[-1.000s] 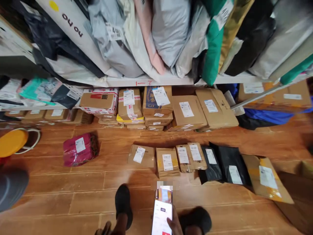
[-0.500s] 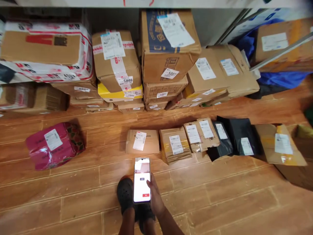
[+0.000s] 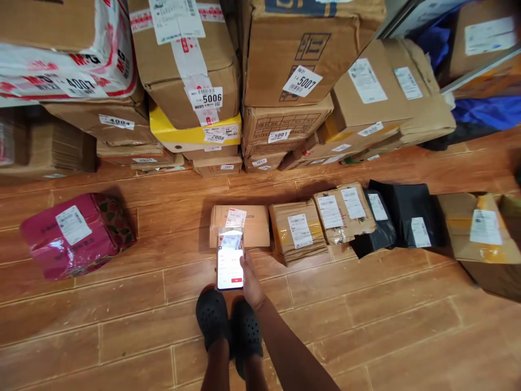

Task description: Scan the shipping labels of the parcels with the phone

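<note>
My right hand (image 3: 250, 279) is closed around a phone (image 3: 230, 259) with a lit white screen. It holds the phone over the near edge of a small cardboard parcel (image 3: 252, 225) lying on the wooden floor, partly covering that parcel's label (image 3: 236, 217). To the parcel's right runs a row of parcels: a taped brown one (image 3: 297, 231), two brown paper packs (image 3: 342, 209), black bags (image 3: 402, 220) and a flat brown box (image 3: 474, 228). My left hand is out of view. My feet in black clogs (image 3: 228, 323) stand just below the phone.
Stacked cardboard boxes (image 3: 285, 70) with numbered stickers stand against the back, among them a yellow box (image 3: 191, 133). A pink wrapped parcel (image 3: 73, 233) lies on the floor at the left. A blue bag (image 3: 484, 111) sits at the far right.
The view has dropped and closed in from the shelves to the floor parcels. My right hand has carried the phone forward until it is over the small cardboard parcel's label.
</note>
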The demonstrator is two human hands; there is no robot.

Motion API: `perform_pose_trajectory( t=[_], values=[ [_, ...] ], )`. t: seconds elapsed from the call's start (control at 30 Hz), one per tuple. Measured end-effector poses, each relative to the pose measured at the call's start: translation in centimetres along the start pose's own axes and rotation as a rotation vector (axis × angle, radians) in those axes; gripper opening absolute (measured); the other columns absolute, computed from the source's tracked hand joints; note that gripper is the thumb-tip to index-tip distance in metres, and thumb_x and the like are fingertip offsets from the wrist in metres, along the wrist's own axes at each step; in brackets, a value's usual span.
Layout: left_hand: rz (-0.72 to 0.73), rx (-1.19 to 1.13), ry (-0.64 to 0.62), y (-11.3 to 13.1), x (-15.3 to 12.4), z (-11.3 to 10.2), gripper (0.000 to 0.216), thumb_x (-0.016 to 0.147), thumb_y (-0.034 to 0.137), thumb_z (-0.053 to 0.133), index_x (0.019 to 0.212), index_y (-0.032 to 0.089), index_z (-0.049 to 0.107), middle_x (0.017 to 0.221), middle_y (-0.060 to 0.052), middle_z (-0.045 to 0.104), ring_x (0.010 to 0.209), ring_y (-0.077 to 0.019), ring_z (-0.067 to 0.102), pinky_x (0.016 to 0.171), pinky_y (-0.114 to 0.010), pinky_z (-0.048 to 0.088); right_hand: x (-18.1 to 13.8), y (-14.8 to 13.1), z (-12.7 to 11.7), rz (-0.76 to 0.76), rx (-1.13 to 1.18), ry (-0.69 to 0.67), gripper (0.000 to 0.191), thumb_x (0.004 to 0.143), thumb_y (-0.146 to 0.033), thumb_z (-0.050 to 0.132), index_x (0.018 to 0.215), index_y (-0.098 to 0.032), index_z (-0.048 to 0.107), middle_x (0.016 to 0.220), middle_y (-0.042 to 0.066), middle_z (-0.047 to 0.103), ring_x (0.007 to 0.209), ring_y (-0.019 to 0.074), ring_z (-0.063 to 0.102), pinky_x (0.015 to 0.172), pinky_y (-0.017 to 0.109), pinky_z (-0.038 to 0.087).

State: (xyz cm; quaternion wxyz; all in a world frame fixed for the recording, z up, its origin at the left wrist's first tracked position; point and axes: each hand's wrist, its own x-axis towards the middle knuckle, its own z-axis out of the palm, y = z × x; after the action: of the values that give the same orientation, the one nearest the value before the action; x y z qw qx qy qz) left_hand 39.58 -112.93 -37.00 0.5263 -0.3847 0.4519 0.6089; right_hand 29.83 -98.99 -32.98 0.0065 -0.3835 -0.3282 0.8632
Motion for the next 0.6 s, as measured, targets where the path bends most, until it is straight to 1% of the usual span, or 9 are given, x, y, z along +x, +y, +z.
perform_pose_trajectory(
  t=[0.1, 0.2, 0.27, 0.33, 0.4, 0.47, 0.53, 0.6],
  values=[
    [-0.028, 0.04, -0.026, 0.0, -0.2, 0.3, 0.025, 0.078, 0.045, 0.056, 0.101, 0.037, 0.062, 0.095, 0.0, 0.067, 0.084, -0.0293, 0.068, 0.045, -0.039, 0.054, 0.1, -0.3, 0.6, 0.01, 0.006, 0.02, 0.059, 0.067, -0.064, 0.071, 0.111, -0.025, 0.06, 0.105, 0.006, 0.074, 0.111, 0.0291, 0.064, 0.1, 0.047, 0.049],
    [-0.057, 0.066, -0.058, 0.1, 0.0, 1.3, 0.031, 0.077, 0.051, 0.057, 0.107, 0.046, 0.059, 0.096, 0.0, 0.068, 0.086, -0.0316, 0.068, 0.044, -0.041, 0.054, 0.0, -0.6, 0.9, 0.015, 0.001, 0.04, 0.064, 0.064, -0.067, 0.071, 0.111, -0.024, 0.061, 0.1, 0.007, 0.076, 0.121, 0.0295, 0.057, 0.103, 0.048, 0.047],
    [-0.077, 0.079, -0.078, 0.3, 0.1, 2.1, 0.036, 0.079, 0.057, 0.054, 0.114, 0.05, 0.055, 0.098, 0.0, 0.067, 0.088, -0.0317, 0.067, 0.045, -0.043, 0.055, -0.1, -0.6, 1.1, 0.013, 0.0, 0.053, 0.065, 0.064, -0.068, 0.07, 0.111, -0.024, 0.061, 0.104, 0.008, 0.075, 0.122, 0.0294, 0.056, 0.102, 0.048, 0.048],
    [-0.097, 0.091, -0.096, 0.6, 0.2, 2.8, 0.044, 0.08, 0.061, 0.053, 0.123, 0.048, 0.05, 0.103, -0.003, 0.067, 0.092, -0.0304, 0.065, 0.051, -0.042, 0.057, -0.2, -0.5, 1.1, 0.014, 0.003, 0.068, 0.065, 0.064, -0.068, 0.07, 0.111, -0.024, 0.061, 0.108, 0.008, 0.074, 0.122, 0.0295, 0.056, 0.1, 0.047, 0.05],
    [-0.114, 0.101, -0.11, 1.1, 0.1, 3.2, 0.052, 0.08, 0.061, 0.057, 0.128, 0.043, 0.048, 0.11, -0.006, 0.065, 0.096, -0.0296, 0.063, 0.058, -0.041, 0.058, -0.2, -0.4, 1.1, 0.015, 0.005, 0.079, 0.065, 0.063, -0.068, 0.07, 0.109, -0.024, 0.061, 0.109, 0.008, 0.073, 0.123, 0.0292, 0.055, 0.101, 0.046, 0.049],
    [-0.132, 0.113, -0.116, 1.6, -0.2, 3.4, 0.054, 0.079, 0.06, 0.058, 0.128, 0.041, 0.048, 0.112, -0.005, 0.065, 0.098, -0.0298, 0.063, 0.062, -0.041, 0.058, -0.3, -0.3, 1.1, 0.016, 0.005, 0.083, 0.063, 0.064, -0.068, 0.07, 0.107, -0.024, 0.06, 0.108, 0.008, 0.074, 0.127, 0.028, 0.052, 0.106, 0.045, 0.045],
    [-0.145, 0.121, -0.112, 2.0, -0.5, 3.4, 0.055, 0.08, 0.061, 0.057, 0.13, 0.04, 0.047, 0.11, -0.004, 0.065, 0.095, -0.03, 0.064, 0.065, -0.044, 0.059, -0.3, -0.2, 1.2, 0.018, 0.002, 0.082, 0.06, 0.064, -0.068, 0.07, 0.105, -0.024, 0.061, 0.107, 0.007, 0.074, 0.129, 0.0273, 0.05, 0.11, 0.044, 0.04],
    [-0.153, 0.124, -0.101, 2.3, -0.8, 3.5, 0.055, 0.081, 0.062, 0.054, 0.131, 0.04, 0.046, 0.107, -0.003, 0.065, 0.092, -0.0294, 0.065, 0.064, -0.046, 0.059, -0.4, -0.3, 1.3, 0.015, 0.0, 0.078, 0.058, 0.064, -0.068, 0.07, 0.102, -0.025, 0.061, 0.105, 0.006, 0.074, 0.13, 0.0274, 0.049, 0.113, 0.045, 0.036]
  ],
)
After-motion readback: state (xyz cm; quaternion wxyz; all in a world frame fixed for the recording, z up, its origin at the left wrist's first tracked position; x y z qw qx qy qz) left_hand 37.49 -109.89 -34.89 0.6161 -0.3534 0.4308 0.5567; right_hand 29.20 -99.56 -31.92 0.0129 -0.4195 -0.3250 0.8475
